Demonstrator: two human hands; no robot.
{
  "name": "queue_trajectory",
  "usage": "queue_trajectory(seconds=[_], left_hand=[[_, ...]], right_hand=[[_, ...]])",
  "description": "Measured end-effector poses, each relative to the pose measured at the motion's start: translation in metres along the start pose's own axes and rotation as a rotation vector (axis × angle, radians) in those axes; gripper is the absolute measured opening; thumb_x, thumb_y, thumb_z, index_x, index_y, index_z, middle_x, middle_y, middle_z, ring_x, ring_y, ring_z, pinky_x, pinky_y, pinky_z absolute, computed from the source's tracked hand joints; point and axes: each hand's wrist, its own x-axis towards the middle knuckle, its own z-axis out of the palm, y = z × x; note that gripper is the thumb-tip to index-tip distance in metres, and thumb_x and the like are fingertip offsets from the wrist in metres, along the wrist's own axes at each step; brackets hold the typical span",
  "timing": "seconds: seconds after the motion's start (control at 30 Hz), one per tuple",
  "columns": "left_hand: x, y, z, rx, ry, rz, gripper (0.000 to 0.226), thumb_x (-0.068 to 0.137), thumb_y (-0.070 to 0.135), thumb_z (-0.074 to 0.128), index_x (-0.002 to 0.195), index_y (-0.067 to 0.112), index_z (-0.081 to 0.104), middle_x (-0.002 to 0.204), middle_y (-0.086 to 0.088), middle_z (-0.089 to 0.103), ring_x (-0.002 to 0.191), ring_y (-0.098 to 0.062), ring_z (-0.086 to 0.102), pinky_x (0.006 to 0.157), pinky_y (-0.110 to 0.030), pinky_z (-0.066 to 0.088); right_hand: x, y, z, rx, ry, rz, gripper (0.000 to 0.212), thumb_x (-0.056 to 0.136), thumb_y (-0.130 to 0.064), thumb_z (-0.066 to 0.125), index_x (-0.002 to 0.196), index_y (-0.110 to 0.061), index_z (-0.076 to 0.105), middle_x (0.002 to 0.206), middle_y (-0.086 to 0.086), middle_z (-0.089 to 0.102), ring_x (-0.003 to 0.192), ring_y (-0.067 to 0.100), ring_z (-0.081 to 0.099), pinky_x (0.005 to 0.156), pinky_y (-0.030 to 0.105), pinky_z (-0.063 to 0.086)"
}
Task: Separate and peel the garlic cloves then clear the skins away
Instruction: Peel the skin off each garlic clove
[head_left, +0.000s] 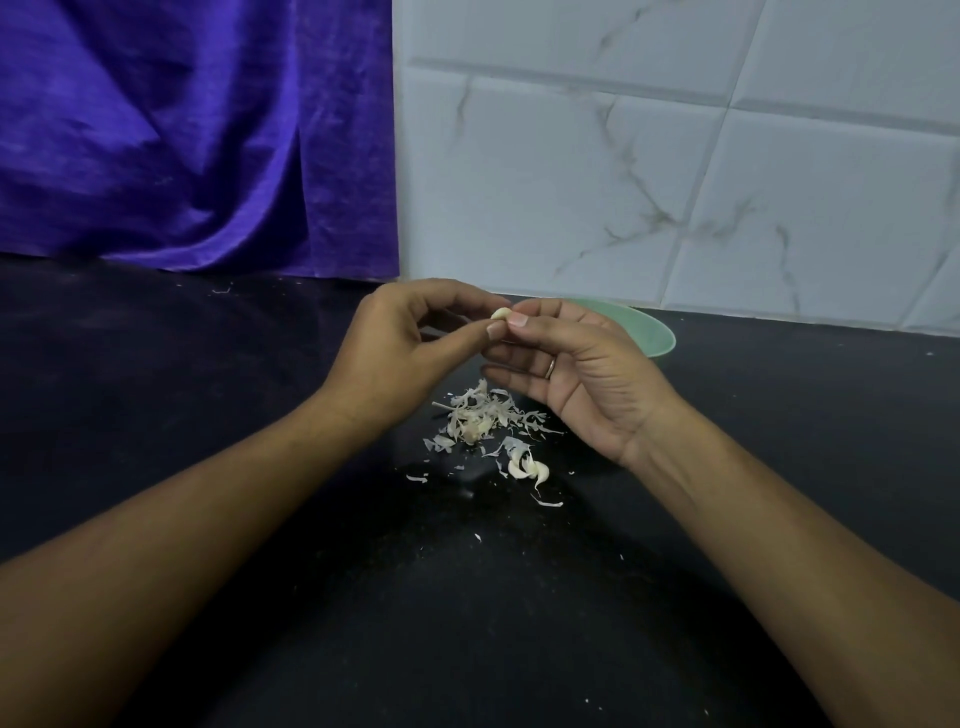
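Far left, against the wall: purple cloth (197, 135), hanging in folds down to the back edge of the black counter (156, 374).

Left of centre, raised above the counter: left hand (410, 343), back toward the camera, fingers curled, thumb and forefinger tips pinching the left end of a garlic clove (500, 313).

Clove itself pale and bare-looking, held in the air between both hands, above and beyond the litter on the counter. Long axis roughly left to right, left end a touch lower, right end angled slightly up and away; tips mostly hidden under the fingertips, so pointed end not clear.

Below the hands, flat on the counter: skins (483, 415), a loose papery heap with a short stem stub poking out to the left, stray flakes scattered nearer. Just near and right of the heap: loose cloves (527, 467), lying together, thin tails trailing toward the near edge.

Right of centre: right hand (566, 374), palm turned toward the camera, thumb tip pressed on the right end of the clove with the forefinger behind it, remaining fingers loosely bent underneath. Ring (549, 368) on one of those fingers.

Behind the right hand, partly hidden: green bowl (660, 332) on the counter, contents out of sight.

Far right and back: tiled wall (675, 182), white with grey veining.
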Motion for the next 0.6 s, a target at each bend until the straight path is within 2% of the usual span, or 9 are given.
queue_trajectory(seconds=[0.17,0.33,0.5,0.6], left_hand=[[-0.0011,-0.0019,-0.0003,-0.053,0.054,-0.008,0.020,0.091,0.025,0.079,0.107,0.014,0.079,0.098,-0.001,0.079,0.093,-0.023,0.076,0.086,-0.051,0.062],[-0.0008,-0.0043,-0.0005,-0.042,0.048,-0.019,0.019,0.092,0.023,0.078,0.108,0.013,0.077,0.098,0.000,0.078,0.093,-0.020,0.075,0.083,-0.044,0.063],[-0.0008,-0.0026,0.0002,-0.050,0.044,-0.085,0.014,0.092,0.020,0.079,0.103,0.013,0.075,0.090,-0.004,0.077,0.086,-0.025,0.075,0.075,-0.049,0.064],[-0.0005,-0.0010,-0.0008,-0.049,0.023,-0.101,0.013,0.092,0.020,0.079,0.102,0.013,0.074,0.086,-0.005,0.076,0.084,-0.025,0.075,0.072,-0.050,0.065]], right_hand=[[-0.0005,0.0018,0.0001,-0.068,-0.009,-0.022,0.014,0.093,-0.009,0.068,0.106,-0.003,0.068,0.091,0.010,0.076,0.080,0.022,0.073,0.083,0.040,0.063],[-0.0019,0.0034,0.0006,-0.241,0.040,-0.111,0.009,0.096,-0.012,0.070,0.098,-0.004,0.073,0.087,0.008,0.075,0.075,0.022,0.073,0.081,0.043,0.062],[-0.0044,0.0008,0.0011,-0.368,0.076,-0.282,0.009,0.094,-0.005,0.071,0.102,0.001,0.071,0.091,0.011,0.079,0.072,0.022,0.072,0.071,0.032,0.062],[-0.0037,0.0009,0.0003,-0.455,0.071,-0.330,0.006,0.095,-0.005,0.071,0.100,-0.002,0.073,0.092,0.011,0.079,0.074,0.025,0.073,0.076,0.040,0.062]])
